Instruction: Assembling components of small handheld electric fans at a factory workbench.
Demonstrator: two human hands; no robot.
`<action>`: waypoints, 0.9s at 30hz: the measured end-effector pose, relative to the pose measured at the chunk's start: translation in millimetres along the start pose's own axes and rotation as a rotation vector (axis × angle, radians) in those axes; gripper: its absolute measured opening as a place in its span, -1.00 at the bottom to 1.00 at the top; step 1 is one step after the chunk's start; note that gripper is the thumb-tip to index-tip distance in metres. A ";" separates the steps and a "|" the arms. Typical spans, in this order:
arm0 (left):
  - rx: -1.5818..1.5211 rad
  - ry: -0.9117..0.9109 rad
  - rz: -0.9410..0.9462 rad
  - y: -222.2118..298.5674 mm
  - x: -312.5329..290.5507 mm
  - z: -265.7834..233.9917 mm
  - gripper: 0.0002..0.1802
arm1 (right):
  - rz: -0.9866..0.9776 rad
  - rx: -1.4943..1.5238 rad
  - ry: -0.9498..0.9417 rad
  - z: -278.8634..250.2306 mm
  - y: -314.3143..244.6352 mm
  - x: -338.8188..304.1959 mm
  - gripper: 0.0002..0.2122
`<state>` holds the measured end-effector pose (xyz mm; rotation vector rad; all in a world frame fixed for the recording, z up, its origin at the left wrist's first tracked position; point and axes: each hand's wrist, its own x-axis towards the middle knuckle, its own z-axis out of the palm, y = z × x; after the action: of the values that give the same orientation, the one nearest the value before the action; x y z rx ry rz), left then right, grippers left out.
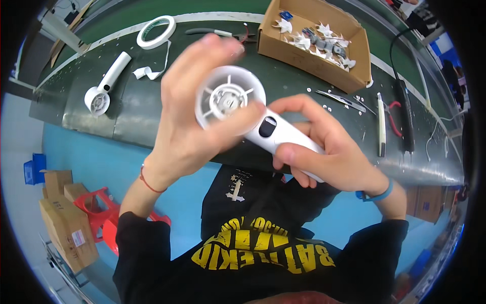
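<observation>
A white handheld fan point(286, 137) is held between my two hands above the near edge of the workbench. Its round head shows a ring with spokes around a central hub, and no blades show in it. My left hand point(183, 109) grips the head, thumb across its lower rim and fingers behind the far side, slightly blurred. Around the handle my right hand point(331, 147) is closed, thumb on the near side, close to a dark oval window. A second white handheld fan point(104, 91) lies on the bench at the left.
On the dark green bench point(136, 116) lie a tape roll point(156, 32), pliers point(243, 37), tweezers point(341, 100), a white cutter knife point(381, 126) and red-handled pliers point(395, 119). An open cardboard box point(314, 66) holds white fan blades and motors. A black corded tool point(405, 116) lies right.
</observation>
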<state>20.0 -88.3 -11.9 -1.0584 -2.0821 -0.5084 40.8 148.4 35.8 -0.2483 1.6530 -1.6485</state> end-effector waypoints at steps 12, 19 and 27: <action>-1.025 0.099 -0.740 35.5 -15.0 54.4 -0.08 | -0.308 0.069 0.473 13.7 77.3 11.5 -0.63; -1.066 0.192 -0.734 35.4 -25.8 71.0 -0.05 | -0.365 0.078 0.521 13.1 85.9 18.7 -0.61; -1.134 0.102 -0.765 34.7 -26.6 65.6 -0.02 | -0.348 0.071 0.532 17.2 89.6 17.6 -0.56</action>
<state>30.3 -41.2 -74.2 -0.6607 -2.0014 -2.2303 73.1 136.9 -50.5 -0.0625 2.0166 -2.1678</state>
